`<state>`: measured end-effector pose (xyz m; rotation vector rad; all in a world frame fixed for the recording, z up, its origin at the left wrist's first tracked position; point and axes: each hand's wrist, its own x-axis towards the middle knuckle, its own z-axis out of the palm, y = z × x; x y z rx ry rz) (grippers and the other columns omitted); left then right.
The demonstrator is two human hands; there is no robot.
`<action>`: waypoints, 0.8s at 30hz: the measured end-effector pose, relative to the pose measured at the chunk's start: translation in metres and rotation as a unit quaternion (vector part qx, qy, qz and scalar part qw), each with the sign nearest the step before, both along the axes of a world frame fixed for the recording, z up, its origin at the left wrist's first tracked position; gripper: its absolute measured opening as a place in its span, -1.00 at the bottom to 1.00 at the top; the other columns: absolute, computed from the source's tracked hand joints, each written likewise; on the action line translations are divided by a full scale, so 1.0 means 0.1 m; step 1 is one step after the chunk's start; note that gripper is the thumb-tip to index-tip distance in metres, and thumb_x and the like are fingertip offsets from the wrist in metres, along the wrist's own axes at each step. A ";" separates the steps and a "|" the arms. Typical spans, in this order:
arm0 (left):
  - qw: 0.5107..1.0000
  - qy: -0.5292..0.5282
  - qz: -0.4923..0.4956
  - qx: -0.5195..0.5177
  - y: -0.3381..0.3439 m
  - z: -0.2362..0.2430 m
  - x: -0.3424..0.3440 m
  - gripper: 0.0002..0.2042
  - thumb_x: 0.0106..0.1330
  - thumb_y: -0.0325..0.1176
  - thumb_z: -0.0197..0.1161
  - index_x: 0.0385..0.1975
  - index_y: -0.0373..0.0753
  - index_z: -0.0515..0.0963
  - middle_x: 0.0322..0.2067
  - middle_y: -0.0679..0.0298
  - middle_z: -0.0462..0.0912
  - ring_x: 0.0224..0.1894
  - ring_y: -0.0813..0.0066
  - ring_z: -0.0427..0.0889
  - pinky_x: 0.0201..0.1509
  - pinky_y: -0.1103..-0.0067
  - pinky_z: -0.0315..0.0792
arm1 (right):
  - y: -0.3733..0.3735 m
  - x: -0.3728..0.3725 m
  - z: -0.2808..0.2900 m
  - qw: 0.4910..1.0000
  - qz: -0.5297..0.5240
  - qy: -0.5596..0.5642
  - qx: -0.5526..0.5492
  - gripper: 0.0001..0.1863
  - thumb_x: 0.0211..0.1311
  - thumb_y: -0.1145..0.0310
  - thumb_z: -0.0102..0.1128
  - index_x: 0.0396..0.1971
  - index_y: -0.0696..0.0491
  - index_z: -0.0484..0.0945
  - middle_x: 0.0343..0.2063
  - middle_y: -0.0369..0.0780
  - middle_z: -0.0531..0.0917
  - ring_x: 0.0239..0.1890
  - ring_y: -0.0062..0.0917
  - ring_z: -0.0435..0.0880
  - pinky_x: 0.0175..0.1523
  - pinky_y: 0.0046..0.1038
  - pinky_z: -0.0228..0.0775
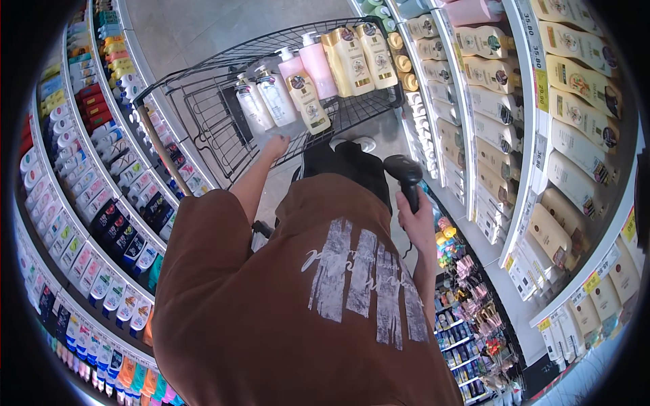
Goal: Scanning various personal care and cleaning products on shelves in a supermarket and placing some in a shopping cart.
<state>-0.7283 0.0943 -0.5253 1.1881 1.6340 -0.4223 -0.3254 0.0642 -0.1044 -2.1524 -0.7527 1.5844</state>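
My right hand [418,216] is wrapped around the handle of a black handheld barcode scanner [404,169], its head pointing up and forward. At the near side of a black wire shopping cart [203,111], my left hand [274,148] is closed at the rim, its fingertips partly hidden. Just beyond that hand, a gold bottle [308,105] leans in the cart. Beside it are two white pump bottles [276,98], a pink pump bottle [317,68] and two larger gold bottles [349,62], all upright or slightly tilted.
Tall shelves of bottles [579,122] line the right side, close to the cart's right end. More shelves [74,203] curve along the left, filled with small bottles and tubes. Grey floor [169,27] shows beyond the cart. Behind me on the right stands a display of small colourful items [467,318].
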 end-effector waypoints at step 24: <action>0.953 0.271 0.132 0.042 2.12 -0.48 0.01 0.15 -0.18 0.30 0.59 0.48 -0.04 0.25 0.45 -0.40 -0.05 0.49 -0.40 -0.02 0.36 -0.24 0.21 | -0.10 -0.13 0.04 0.994 0.028 -0.100 -0.029 -0.49 0.37 0.00 0.27 -0.03 0.20 0.56 -0.37 0.02 0.68 -0.29 -0.20 0.69 -0.13 -0.22 0.48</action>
